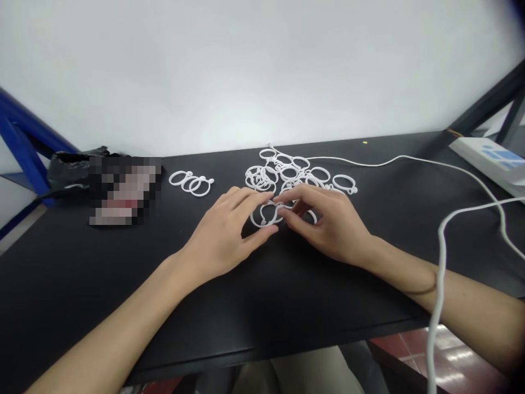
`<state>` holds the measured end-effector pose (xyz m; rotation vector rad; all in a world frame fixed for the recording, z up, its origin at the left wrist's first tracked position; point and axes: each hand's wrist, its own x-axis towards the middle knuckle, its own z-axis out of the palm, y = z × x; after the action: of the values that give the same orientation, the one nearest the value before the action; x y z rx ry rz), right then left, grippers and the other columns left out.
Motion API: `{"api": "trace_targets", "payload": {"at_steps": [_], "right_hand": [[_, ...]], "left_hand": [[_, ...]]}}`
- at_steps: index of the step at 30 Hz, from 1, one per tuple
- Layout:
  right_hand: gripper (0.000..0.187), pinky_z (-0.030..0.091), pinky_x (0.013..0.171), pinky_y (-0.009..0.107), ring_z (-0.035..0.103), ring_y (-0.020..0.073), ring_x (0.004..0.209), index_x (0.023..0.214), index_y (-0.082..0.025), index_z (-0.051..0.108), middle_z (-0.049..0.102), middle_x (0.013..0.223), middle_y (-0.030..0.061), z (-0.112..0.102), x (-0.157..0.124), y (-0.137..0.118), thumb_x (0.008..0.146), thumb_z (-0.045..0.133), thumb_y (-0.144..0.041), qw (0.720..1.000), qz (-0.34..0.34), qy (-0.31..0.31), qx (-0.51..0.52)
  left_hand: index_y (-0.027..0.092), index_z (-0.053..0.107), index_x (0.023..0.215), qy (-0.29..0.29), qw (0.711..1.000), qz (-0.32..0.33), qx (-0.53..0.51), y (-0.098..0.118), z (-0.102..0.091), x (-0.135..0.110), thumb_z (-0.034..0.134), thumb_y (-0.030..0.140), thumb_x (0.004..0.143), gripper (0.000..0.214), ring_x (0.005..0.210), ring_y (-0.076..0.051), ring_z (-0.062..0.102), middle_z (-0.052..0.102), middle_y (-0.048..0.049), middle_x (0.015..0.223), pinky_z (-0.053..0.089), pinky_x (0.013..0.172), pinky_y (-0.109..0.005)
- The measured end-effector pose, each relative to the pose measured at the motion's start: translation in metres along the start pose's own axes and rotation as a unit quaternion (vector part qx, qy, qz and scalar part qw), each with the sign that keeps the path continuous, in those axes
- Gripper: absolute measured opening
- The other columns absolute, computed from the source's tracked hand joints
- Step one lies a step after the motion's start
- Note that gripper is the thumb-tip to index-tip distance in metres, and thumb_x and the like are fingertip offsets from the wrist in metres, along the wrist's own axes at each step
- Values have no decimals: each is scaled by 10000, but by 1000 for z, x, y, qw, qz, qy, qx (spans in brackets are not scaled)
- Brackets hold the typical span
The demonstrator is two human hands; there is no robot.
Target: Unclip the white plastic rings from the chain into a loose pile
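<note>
White plastic curtain rings with small eyelets lie in a loose pile (290, 174) on the black table. At the pile's near edge, my left hand (221, 235) curves its thumb and fingers around the edges of a white curtain ring (256, 222). My right hand (332, 221) pinches thumb and forefinger together at the right side of this ring, by a small white part. More rings lie partly hidden under my right fingers. Apart from the pile, to the left, several overlapping rings (199, 193) form a small group.
A black plastic bag (68, 169) and a blurred-out item (127, 191) sit at the left. A white cable (441, 262) loops across the right side, passing in front of my right forearm. A white box-like device (488, 161) stands at the far right. Blue metal supports (24, 126) flank the table (229, 312).
</note>
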<state>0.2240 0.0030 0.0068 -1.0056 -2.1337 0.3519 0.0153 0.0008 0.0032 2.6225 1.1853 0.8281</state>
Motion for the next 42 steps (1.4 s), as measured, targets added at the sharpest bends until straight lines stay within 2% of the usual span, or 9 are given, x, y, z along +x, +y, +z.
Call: {"api": "trace_targets", "payload": {"at_steps": [5, 20, 23, 26, 29, 31, 36, 39, 42], "right_hand": [[133, 528, 632, 234, 638, 99, 644, 1016, -199, 645, 720, 921, 16, 0, 0, 0, 893, 596, -201, 1000, -13, -1, 3], [48, 471, 587, 227, 571, 96, 633, 895, -193, 608, 642, 803, -3, -3, 0, -1, 889, 579, -155, 1000, -25, -6, 14], [63, 483, 596, 213, 595, 97, 668, 920, -197, 627, 676, 838, -1, -2, 0, -1, 908, 575, -165, 1000, -20, -3, 14], [131, 523, 709, 248, 635, 130, 792, 1040, -193, 622, 702, 944, 25, 0, 0, 2, 916, 582, -203, 1000, -11, -1, -11], [263, 511, 875, 353, 600, 206, 976, 1136, -166, 600, 679, 1049, 79, 3, -1, 7, 895, 618, -270, 997, -35, -24, -72], [252, 481, 941, 405, 547, 242, 1044, 1097, -160, 631, 663, 1076, 100, 4, -1, 9, 888, 625, -302, 991, -63, -53, -105], [149, 454, 973, 437, 484, 266, 1064, 960, -160, 692, 664, 1051, 109, 6, -1, 13, 909, 588, -255, 979, -106, -103, -142], [162, 457, 960, 410, 480, 248, 1038, 925, -160, 696, 672, 1006, 99, 7, -1, 12, 936, 545, -217, 980, -113, -96, -133], [176, 457, 938, 391, 481, 226, 986, 945, -160, 699, 659, 1015, 97, 8, -1, 12, 947, 528, -202, 985, -107, -65, -119]], "left_hand": [[193, 538, 1223, -4, 1000, 8, 13, -2, 0, 0, 584, 346, 918, 344, 1020, -229, 571, 640, -73, 1128, 490, 883, -395], [184, 566, 1192, 0, 1000, -16, 20, 0, -1, -1, 584, 425, 908, 373, 1008, -223, 569, 661, -64, 1096, 476, 895, -385], [187, 577, 1174, -1, 1000, -20, 19, 0, -1, 0, 578, 433, 910, 362, 992, -219, 571, 664, -57, 1074, 472, 892, -370], [209, 582, 1160, 12, 998, -33, 45, -2, -2, 2, 577, 424, 905, 333, 994, -220, 567, 661, -39, 1070, 464, 904, -371], [196, 588, 1163, 50, 987, -80, 127, -14, -6, 3, 566, 377, 898, 322, 1033, -251, 543, 649, -57, 1088, 449, 929, -397], [165, 585, 1202, 61, 969, -134, 198, -27, -10, 3, 540, 356, 897, 363, 1079, -300, 517, 632, -96, 1123, 443, 935, -432], [114, 529, 1323, 10, 930, -219, 294, -52, -16, -1, 476, 324, 895, 480, 1136, -413, 467, 565, -189, 1243, 443, 885, -538], [138, 498, 1361, 18, 949, -180, 258, -49, -14, 0, 487, 305, 894, 496, 1155, -386, 449, 537, -165, 1297, 429, 941, -540], [173, 499, 1359, 2, 982, -65, 179, -33, -8, 1, 489, 260, 916, 452, 1155, -300, 451, 559, -107, 1287, 416, 1008, -477]]}}
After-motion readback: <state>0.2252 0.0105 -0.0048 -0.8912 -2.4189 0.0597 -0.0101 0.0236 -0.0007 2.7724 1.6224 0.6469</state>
